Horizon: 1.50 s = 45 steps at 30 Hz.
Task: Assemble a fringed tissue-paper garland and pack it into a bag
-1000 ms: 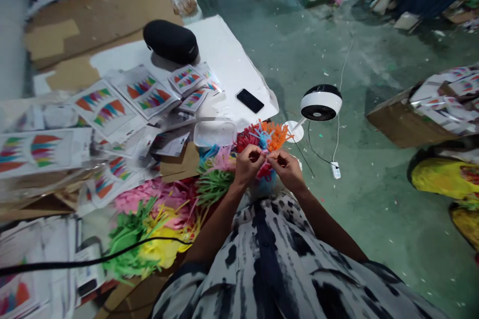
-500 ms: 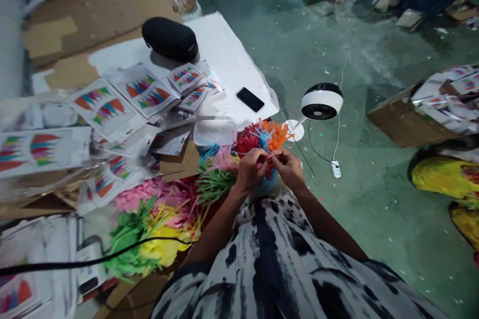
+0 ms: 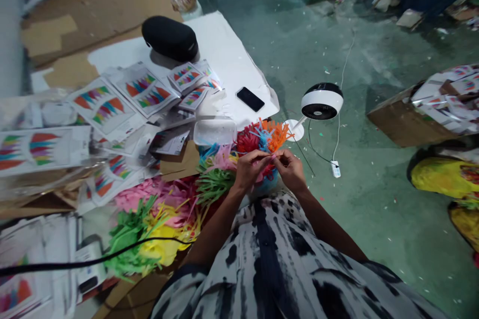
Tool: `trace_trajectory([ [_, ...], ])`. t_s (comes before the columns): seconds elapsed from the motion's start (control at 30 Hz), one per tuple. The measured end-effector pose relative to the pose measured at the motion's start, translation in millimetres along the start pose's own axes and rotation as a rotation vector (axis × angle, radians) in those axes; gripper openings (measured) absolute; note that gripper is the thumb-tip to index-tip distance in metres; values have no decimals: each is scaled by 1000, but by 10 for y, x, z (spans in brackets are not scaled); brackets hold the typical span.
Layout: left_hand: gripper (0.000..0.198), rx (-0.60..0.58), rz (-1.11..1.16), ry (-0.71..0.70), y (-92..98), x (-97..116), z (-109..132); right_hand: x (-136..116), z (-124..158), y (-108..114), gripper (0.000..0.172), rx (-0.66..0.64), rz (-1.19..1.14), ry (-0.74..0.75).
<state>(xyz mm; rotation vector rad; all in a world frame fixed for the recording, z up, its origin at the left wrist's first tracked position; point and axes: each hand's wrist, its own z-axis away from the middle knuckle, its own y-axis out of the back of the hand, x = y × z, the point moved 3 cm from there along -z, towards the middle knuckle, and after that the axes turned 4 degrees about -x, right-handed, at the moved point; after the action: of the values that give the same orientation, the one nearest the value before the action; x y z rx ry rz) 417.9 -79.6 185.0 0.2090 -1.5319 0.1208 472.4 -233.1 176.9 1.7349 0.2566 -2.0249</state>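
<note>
My left hand [image 3: 247, 171] and my right hand [image 3: 292, 170] meet in front of my body, both closed in a pinch. Between the fingertips shows a thin pink paper strip [image 3: 273, 157], mostly covered by the fingers. Just beyond the hands lie fringed paper tassels: a red tassel [image 3: 247, 140], a light blue tassel [image 3: 264, 138] and an orange tassel [image 3: 279, 133]. To the left of my left hand is a green tassel [image 3: 214, 183], with pink fringe [image 3: 223, 159] beside it.
A clear plastic tub [image 3: 215, 132], a phone [image 3: 250, 99] and a black case [image 3: 170, 39] are on the white table [image 3: 220, 45]. Printed packets [image 3: 144, 90] cover the left. A black cable [image 3: 112, 255] crosses yellow and green fringe. A white fan [image 3: 322, 101] stands on the right.
My left hand has turned slightly, its fingers now stretching further toward my right hand. The pink strip has shifted a little between them. The surroundings look unchanged.
</note>
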Motion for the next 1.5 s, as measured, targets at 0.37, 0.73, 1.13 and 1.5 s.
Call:
trace_trajectory([
  [0.37, 28, 161, -322, -74, 6, -55, -2, -11, -4, 21, 30, -78, -121, -104],
  [0.73, 36, -87, -150, -78, -95, -188, -40, 18, -11, 67, 35, -87, -315, -184],
  [1.13, 54, -400, 220, 174, -125, -621, -38, 104, -111, 161, 38, -60, -350, -253],
  [1.5, 49, -417, 169, 184, -304, -686, 112, 114, -114, 145, 34, -135, -343, -228],
])
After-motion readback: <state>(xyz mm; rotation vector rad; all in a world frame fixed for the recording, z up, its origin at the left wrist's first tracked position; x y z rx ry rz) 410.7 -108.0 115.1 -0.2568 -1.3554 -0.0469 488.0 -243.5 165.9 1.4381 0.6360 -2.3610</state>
